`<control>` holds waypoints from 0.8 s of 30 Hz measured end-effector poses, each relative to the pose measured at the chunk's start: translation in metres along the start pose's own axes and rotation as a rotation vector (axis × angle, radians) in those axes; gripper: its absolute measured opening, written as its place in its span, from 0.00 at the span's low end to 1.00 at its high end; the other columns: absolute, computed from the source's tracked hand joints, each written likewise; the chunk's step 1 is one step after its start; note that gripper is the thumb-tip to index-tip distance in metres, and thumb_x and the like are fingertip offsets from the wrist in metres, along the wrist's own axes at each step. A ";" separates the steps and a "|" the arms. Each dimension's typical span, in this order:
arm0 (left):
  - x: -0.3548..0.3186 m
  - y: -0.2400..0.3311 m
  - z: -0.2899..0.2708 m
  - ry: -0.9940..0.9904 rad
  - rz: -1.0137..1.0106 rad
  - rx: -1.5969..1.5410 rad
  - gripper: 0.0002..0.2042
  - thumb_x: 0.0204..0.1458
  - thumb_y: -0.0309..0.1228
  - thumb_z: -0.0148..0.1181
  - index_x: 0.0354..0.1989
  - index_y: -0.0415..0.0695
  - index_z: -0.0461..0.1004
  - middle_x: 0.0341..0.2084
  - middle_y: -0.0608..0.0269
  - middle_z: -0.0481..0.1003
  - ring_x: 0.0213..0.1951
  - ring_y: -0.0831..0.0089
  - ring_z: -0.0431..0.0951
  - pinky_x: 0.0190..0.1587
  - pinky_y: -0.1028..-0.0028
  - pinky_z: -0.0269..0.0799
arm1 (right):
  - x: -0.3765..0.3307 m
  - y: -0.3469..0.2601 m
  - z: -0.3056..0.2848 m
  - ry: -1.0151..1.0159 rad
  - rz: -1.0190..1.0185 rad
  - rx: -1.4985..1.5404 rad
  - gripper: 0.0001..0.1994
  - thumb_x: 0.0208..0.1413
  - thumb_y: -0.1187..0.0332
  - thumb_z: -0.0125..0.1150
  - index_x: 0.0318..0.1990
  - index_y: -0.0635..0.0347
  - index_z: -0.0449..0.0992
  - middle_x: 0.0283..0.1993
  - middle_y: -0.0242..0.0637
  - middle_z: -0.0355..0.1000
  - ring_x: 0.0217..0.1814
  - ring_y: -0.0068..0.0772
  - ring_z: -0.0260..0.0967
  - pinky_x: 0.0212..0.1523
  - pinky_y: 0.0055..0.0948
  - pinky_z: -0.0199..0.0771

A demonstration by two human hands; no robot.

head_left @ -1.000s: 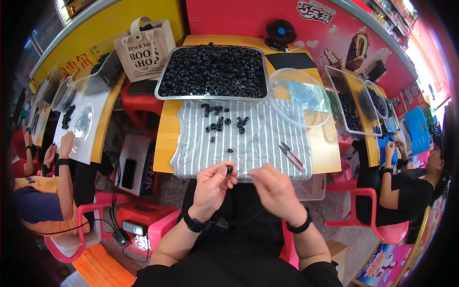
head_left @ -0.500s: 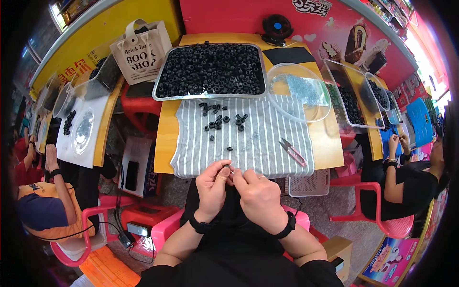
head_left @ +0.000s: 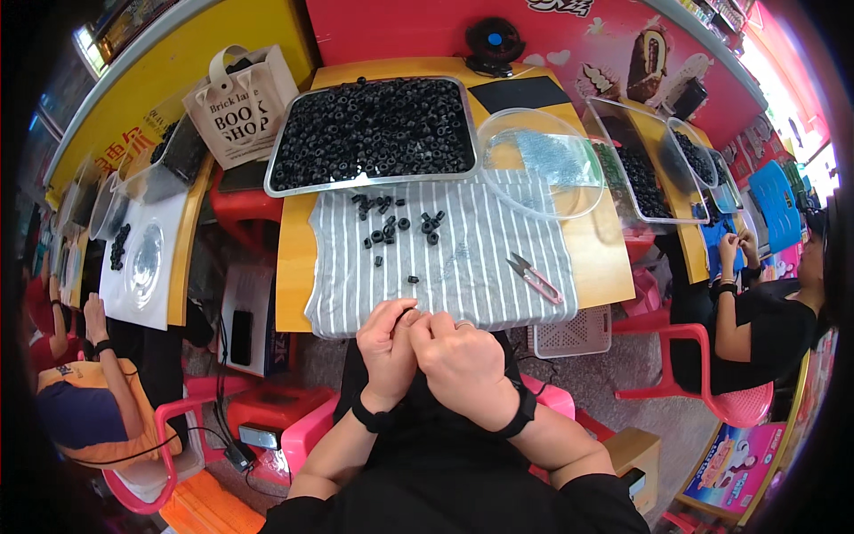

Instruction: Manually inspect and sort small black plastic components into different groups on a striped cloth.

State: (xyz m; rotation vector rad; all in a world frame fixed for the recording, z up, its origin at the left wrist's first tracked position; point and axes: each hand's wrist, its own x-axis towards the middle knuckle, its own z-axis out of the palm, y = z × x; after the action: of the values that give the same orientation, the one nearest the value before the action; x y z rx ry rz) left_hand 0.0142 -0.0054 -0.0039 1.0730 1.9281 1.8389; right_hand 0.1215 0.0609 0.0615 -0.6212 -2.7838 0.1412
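My left hand point(head_left: 388, 356) is closed, its thumb and forefinger pinching a small black part point(head_left: 405, 312) of which only an edge shows. Pressed up against it, my right hand point(head_left: 464, 367) is closed too, and its fingers hide whatever they hold. Both hands are just off the near edge of a grey-and-white striped cloth point(head_left: 525, 233). A single black part point(head_left: 413, 279) lies on the cloth just beyond my fingertips. Farther back is a loose group of black ring-shaped parts point(head_left: 377, 236). Pink-handled thread snips point(head_left: 536, 279) rest on the cloth to the right, blades apart.
A metal tray point(head_left: 374, 185) heaped with black rings stands at the back. Right of it is a round clear plastic tub point(head_left: 583, 209) with small clear bits. A tote bag point(head_left: 240, 111), a small fan point(head_left: 494, 40) and co-workers at side tables surround my table point(head_left: 600, 267).
My hands have come closer together, the right fingers now pressing over the left fingertips and covering more of the small part. The whole view has shifted slightly; the cloth's contents look unmoved.
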 end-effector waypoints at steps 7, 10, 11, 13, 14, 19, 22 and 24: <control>0.008 0.007 -0.002 -0.066 -0.150 -0.274 0.06 0.60 0.20 0.57 0.43 0.32 0.78 0.32 0.62 0.75 0.25 0.80 0.76 0.26 0.82 0.70 | -0.008 0.074 -0.023 0.120 0.207 0.265 0.10 0.51 0.81 0.54 0.40 0.62 0.76 0.31 0.49 0.72 0.33 0.58 0.73 0.32 0.48 0.71; 0.010 0.006 0.004 -0.160 -0.145 -0.283 0.08 0.58 0.18 0.59 0.45 0.33 0.78 0.33 0.62 0.75 0.27 0.80 0.76 0.27 0.82 0.71 | -0.005 0.125 -0.008 0.177 0.284 0.149 0.08 0.51 0.83 0.53 0.38 0.65 0.75 0.32 0.51 0.71 0.33 0.59 0.70 0.33 0.48 0.69; 0.010 0.007 0.009 -0.183 -0.087 -0.273 0.12 0.56 0.17 0.61 0.49 0.34 0.77 0.33 0.61 0.75 0.27 0.79 0.76 0.28 0.80 0.71 | -0.002 0.136 -0.006 0.201 0.281 0.107 0.09 0.51 0.83 0.53 0.39 0.66 0.75 0.32 0.50 0.71 0.33 0.57 0.70 0.33 0.48 0.69; 0.010 0.008 0.014 -0.198 -0.027 -0.254 0.16 0.54 0.16 0.62 0.52 0.34 0.76 0.33 0.60 0.76 0.28 0.78 0.76 0.29 0.79 0.72 | 0.004 0.142 -0.010 0.311 0.183 0.013 0.08 0.51 0.83 0.55 0.39 0.67 0.75 0.32 0.49 0.71 0.32 0.54 0.70 0.33 0.44 0.70; 0.010 0.008 0.015 -0.182 0.043 -0.174 0.21 0.52 0.15 0.64 0.56 0.36 0.74 0.33 0.60 0.76 0.29 0.77 0.76 0.31 0.78 0.73 | 0.007 0.143 -0.011 0.421 0.084 -0.080 0.08 0.51 0.83 0.56 0.39 0.68 0.75 0.31 0.47 0.71 0.31 0.50 0.71 0.32 0.41 0.71; 0.014 0.017 0.019 -0.245 0.206 0.146 0.33 0.44 0.14 0.67 0.63 0.38 0.68 0.33 0.53 0.76 0.31 0.66 0.79 0.34 0.72 0.76 | 0.001 0.100 0.001 0.234 0.148 0.851 0.06 0.51 0.79 0.64 0.37 0.67 0.77 0.33 0.45 0.73 0.34 0.49 0.73 0.34 0.38 0.71; 0.019 0.009 0.031 -0.220 0.349 0.189 0.34 0.42 0.12 0.64 0.63 0.38 0.67 0.34 0.50 0.75 0.32 0.59 0.79 0.35 0.67 0.76 | 0.006 0.080 0.010 0.186 0.045 0.862 0.07 0.49 0.79 0.65 0.37 0.65 0.77 0.33 0.44 0.72 0.35 0.48 0.72 0.34 0.38 0.71; 0.020 0.001 0.033 -0.234 0.316 0.188 0.34 0.42 0.11 0.63 0.63 0.38 0.67 0.34 0.50 0.75 0.32 0.57 0.79 0.35 0.65 0.76 | 0.008 0.076 0.018 0.205 0.018 0.785 0.08 0.48 0.79 0.65 0.37 0.64 0.77 0.32 0.43 0.72 0.35 0.48 0.72 0.33 0.39 0.71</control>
State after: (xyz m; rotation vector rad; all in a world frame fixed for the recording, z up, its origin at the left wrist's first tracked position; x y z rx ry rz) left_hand 0.0219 0.0328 -0.0026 1.6562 1.9054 1.6077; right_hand 0.1397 0.1322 0.0343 -0.4145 -2.2512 1.0394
